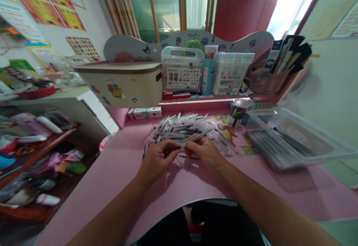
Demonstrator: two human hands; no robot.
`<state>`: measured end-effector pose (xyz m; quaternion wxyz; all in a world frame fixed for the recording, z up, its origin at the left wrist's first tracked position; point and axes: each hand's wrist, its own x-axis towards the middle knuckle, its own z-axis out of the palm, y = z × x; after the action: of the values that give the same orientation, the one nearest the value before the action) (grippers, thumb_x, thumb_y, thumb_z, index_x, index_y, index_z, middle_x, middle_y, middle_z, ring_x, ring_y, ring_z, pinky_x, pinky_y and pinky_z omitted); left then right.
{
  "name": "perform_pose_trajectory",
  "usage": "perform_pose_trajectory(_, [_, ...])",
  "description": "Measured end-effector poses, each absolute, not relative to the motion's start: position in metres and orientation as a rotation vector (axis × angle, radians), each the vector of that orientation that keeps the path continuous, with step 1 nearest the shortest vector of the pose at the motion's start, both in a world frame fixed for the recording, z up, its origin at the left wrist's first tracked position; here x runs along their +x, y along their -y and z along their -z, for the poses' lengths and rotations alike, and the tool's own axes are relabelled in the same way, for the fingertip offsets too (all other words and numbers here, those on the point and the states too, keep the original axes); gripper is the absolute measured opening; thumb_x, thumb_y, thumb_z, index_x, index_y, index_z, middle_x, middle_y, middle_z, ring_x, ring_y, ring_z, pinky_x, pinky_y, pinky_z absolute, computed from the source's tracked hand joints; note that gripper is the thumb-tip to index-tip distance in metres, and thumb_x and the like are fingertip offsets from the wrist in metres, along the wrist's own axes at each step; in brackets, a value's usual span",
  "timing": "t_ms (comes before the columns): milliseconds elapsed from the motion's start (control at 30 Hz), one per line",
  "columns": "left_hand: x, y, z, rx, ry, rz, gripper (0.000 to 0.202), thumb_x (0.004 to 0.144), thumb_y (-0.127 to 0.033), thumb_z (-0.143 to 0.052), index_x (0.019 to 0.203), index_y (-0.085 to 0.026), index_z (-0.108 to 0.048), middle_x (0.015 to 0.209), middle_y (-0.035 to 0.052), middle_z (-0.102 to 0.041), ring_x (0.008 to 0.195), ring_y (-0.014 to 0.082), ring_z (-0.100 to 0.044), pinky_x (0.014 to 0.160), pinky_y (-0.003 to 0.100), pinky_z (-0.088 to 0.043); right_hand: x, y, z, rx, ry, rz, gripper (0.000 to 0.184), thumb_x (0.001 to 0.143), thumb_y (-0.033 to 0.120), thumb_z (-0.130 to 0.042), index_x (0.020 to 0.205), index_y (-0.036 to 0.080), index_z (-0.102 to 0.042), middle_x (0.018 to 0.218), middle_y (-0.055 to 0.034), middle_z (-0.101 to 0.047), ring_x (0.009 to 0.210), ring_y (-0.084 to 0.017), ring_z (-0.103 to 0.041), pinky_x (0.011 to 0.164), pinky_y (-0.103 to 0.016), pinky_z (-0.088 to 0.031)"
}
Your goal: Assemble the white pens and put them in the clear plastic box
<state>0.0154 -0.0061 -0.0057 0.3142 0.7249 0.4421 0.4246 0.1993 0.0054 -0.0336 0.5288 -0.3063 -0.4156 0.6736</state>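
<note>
A loose heap of thin pen parts (pixel 181 124), white, clear and black, lies on the pink desk (pixel 117 186) just beyond my hands. My right hand (pixel 207 152) is closed around a slim clear pen barrel (pixel 203 133), which slants up to the right over the heap. Close beside it, fingertips almost meeting, my left hand (pixel 159 156) pinches a small piece with a dark end; the fingers cover most of it. More long clear tubes (pixel 223 141) lie to the right of the heap.
On the right sits a clear plastic bin (pixel 330 155) containing dark and clear sticks. A can of pens (pixel 237 113) stands behind it. Along the back shelf are a cream storage box (pixel 125 87), marker cases (pixel 183 68) and a pen holder (pixel 268 80). A small carton (pixel 144 112) lies back left.
</note>
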Motion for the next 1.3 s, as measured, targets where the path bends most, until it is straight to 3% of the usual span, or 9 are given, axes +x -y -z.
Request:
perform_pose_trajectory(200, [0.018, 0.007, 0.011, 1.819, -1.132, -0.973, 0.029, 0.078, -0.034, -0.072, 0.099, -0.019, -0.059, 0.082, 0.0007, -0.067, 0.054, 0.0104, -0.056, 0.051, 0.022, -0.044, 0.198, -0.001, 0.025, -0.739, 1.029, -1.604, 0.031, 0.066, 0.040, -0.084, 0.069, 0.017, -0.064, 0.062, 0.0012, -0.065, 0.052, -0.009, -0.057, 0.052, -0.022, -0.047])
perform_pose_trajectory(300, [0.017, 0.008, 0.010, 1.778, -1.101, -0.847, 0.033, 0.093, -0.047, -0.050, 0.083, -0.017, -0.061, 0.071, 0.0015, -0.064, 0.053, 0.0129, -0.058, 0.050, 0.024, -0.043, 0.197, 0.000, 0.024, -0.760, 1.038, -1.591, 0.031, 0.065, 0.040, -0.084, 0.070, 0.017, -0.064, 0.062, 0.0018, -0.064, 0.050, -0.009, -0.056, 0.050, -0.022, -0.047])
perform_pose_trajectory(400, [0.015, 0.008, 0.008, 1.872, -1.121, -0.886, 0.047, 0.098, -0.044, -0.037, 0.066, -0.017, -0.059, 0.061, 0.0015, -0.058, 0.059, 0.0143, -0.056, 0.055, 0.025, -0.041, 0.197, -0.001, 0.025, -0.781, 1.036, -1.579, 0.030, 0.065, 0.040, -0.084, 0.070, 0.017, -0.065, 0.063, 0.0021, -0.063, 0.049, -0.009, -0.056, 0.047, -0.021, -0.046])
perform_pose_trajectory(667, [0.018, 0.006, 0.007, 1.869, -1.124, -0.960, 0.017, 0.086, -0.033, -0.059, 0.078, -0.018, -0.056, 0.068, -0.0026, -0.056, 0.060, 0.0113, -0.054, 0.057, 0.022, -0.042, 0.200, -0.002, 0.031, -0.803, 1.045, -1.599, 0.028, 0.069, 0.039, -0.081, 0.074, 0.017, -0.064, 0.065, 0.0017, -0.064, 0.051, -0.009, -0.056, 0.047, -0.020, -0.046])
perform_pose_trajectory(833, [0.018, 0.006, 0.014, 1.712, -1.082, -0.985, 0.033, 0.076, -0.034, -0.073, 0.098, -0.021, -0.052, 0.075, -0.0046, -0.058, 0.053, 0.0088, -0.053, 0.051, 0.020, -0.042, 0.200, -0.001, 0.030, -0.801, 1.031, -1.621, 0.029, 0.069, 0.039, -0.081, 0.075, 0.018, -0.062, 0.064, 0.0021, -0.064, 0.053, -0.009, -0.056, 0.049, -0.019, -0.047])
perform_pose_trajectory(900, [0.015, 0.005, 0.015, 1.743, -1.069, -0.923, 0.024, 0.084, -0.040, -0.064, 0.091, -0.019, -0.056, 0.072, -0.0026, -0.059, 0.055, 0.0107, -0.056, 0.053, 0.022, -0.043, 0.199, 0.000, 0.029, -0.820, 1.031, -1.634, 0.029, 0.069, 0.039, -0.081, 0.076, 0.018, -0.062, 0.065, 0.0022, -0.064, 0.052, -0.009, -0.056, 0.048, -0.019, -0.047])
perform_pose_trajectory(1033, [0.012, 0.004, 0.012, 1.890, -1.100, -0.902, 0.039, 0.096, -0.042, -0.043, 0.071, -0.017, -0.061, 0.067, 0.0013, -0.060, 0.065, 0.0148, -0.059, 0.059, 0.025, -0.044, 0.199, 0.001, 0.028, -0.843, 1.024, -1.635, 0.029, 0.068, 0.039, -0.082, 0.076, 0.018, -0.063, 0.066, 0.0023, -0.063, 0.052, -0.009, -0.056, 0.048, -0.020, -0.047])
perform_pose_trajectory(1133, [0.012, 0.004, 0.009, 1.948, -1.117, -0.937, 0.033, 0.094, -0.036, -0.047, 0.072, -0.017, -0.061, 0.066, 0.0006, -0.060, 0.066, 0.0143, -0.057, 0.063, 0.025, -0.044, 0.198, 0.000, 0.028, -0.821, 1.031, -1.618, 0.029, 0.067, 0.039, -0.082, 0.075, 0.018, -0.063, 0.067, 0.0018, -0.064, 0.051, -0.008, -0.055, 0.049, -0.021, -0.046])
perform_pose_trajectory(1300, [0.016, 0.005, 0.011, 1.851, -1.141, -1.017, 0.018, 0.082, -0.033, -0.065, 0.086, -0.019, -0.056, 0.071, -0.0031, -0.058, 0.057, 0.0100, -0.050, 0.055, 0.021, -0.041, 0.198, -0.001, 0.027, -0.811, 1.038, -1.608, 0.032, 0.066, 0.041, -0.083, 0.075, 0.018, -0.064, 0.064, 0.0019, -0.064, 0.051, -0.009, -0.055, 0.049, -0.021, -0.046])
